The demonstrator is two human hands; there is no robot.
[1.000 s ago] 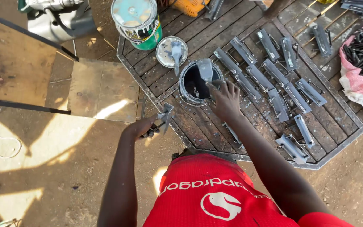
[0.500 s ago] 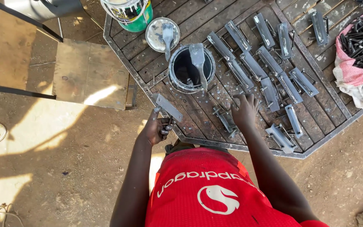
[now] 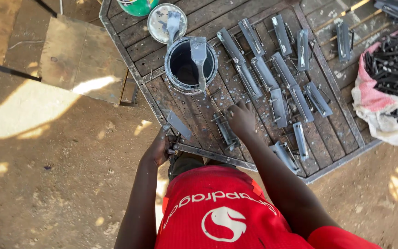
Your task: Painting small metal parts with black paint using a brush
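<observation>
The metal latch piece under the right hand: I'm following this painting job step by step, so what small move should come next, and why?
Probably close the right hand on the metal latch piece and lift it off the wooden panel. The fingers already rest at it, the left hand holds a grey piece at the panel's edge, and the brush lies idle across the paint can.

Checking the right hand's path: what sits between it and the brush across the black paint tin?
Head view: between the right hand and the flat brush lying across the round black paint tin, only bare paint-spattered wooden planks and the tin's near rim.
</observation>
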